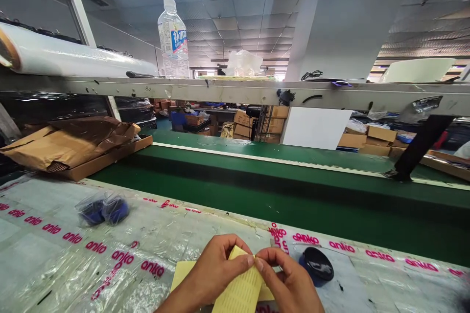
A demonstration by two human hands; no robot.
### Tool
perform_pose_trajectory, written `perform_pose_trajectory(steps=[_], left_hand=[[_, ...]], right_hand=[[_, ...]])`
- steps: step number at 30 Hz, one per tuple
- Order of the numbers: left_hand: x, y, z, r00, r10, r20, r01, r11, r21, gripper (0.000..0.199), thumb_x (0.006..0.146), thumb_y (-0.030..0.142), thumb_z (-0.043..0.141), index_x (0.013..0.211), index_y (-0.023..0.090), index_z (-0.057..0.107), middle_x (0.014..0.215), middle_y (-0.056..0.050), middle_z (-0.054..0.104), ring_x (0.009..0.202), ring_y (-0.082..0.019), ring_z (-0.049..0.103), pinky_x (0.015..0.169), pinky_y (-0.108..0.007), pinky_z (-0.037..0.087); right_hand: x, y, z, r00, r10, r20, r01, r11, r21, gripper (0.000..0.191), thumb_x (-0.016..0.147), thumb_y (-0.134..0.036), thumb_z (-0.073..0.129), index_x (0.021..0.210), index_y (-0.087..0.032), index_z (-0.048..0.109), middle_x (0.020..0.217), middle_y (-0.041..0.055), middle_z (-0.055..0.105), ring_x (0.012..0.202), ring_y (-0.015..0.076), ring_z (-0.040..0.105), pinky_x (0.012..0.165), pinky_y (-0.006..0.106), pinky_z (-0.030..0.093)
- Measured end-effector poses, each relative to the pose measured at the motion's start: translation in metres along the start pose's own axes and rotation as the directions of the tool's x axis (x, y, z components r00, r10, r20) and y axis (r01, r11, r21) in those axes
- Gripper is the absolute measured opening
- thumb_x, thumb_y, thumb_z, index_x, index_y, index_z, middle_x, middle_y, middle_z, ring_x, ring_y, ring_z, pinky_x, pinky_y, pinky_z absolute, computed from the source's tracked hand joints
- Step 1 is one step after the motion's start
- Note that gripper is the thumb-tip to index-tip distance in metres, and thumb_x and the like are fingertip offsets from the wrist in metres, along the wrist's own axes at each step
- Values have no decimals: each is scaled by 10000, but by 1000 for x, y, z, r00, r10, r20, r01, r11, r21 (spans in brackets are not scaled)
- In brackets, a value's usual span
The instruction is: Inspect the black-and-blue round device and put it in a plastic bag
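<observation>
Yellow sheet (240,293) pinched between left hand (215,271) and right hand (290,283) fingertips.

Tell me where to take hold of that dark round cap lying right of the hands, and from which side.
Take the dark round cap by its rim, coming from above with fingers on opposite edges. It lies flat on the plastic-covered bench with its broad face up, so only the rim offers a grip. The right hand is nearest, though it and the left hand pinch a yellow sheet.

Left hand (216,266), right hand (284,276), pinching yellow sheet (240,288)
</observation>
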State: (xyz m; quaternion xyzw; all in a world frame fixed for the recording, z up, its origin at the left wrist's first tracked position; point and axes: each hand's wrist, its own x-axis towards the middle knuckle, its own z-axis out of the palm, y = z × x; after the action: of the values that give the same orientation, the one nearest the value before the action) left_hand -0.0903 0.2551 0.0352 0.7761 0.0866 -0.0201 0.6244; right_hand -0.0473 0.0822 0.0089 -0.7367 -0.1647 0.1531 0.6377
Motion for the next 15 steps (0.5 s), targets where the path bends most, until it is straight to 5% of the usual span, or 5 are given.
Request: perform_pose_trajectory(steps=[10,15], left_hand=[[0,0,13,996,-70,-63,67,996,-52,399,696,541,645,780,152,679,703,-13,588,688,-183,522,621,-272,365],[4,-6,14,990,-136,-48,128,981,-149,421,665,560,658,787,157,643,704,-17,591,684,-193,536,610,-273,355]], right_hand=[[-3,9,1,1000,-19,-9,19,999,50,482,863,-680,607,882,-208,700,772,30,665,639,173,567,585,249,452],[-3,11,7,955,-249,-161,250,968,-11,373,907,-575,611,816,-223,695,926,50,679,880,206,629,759,246,494]])
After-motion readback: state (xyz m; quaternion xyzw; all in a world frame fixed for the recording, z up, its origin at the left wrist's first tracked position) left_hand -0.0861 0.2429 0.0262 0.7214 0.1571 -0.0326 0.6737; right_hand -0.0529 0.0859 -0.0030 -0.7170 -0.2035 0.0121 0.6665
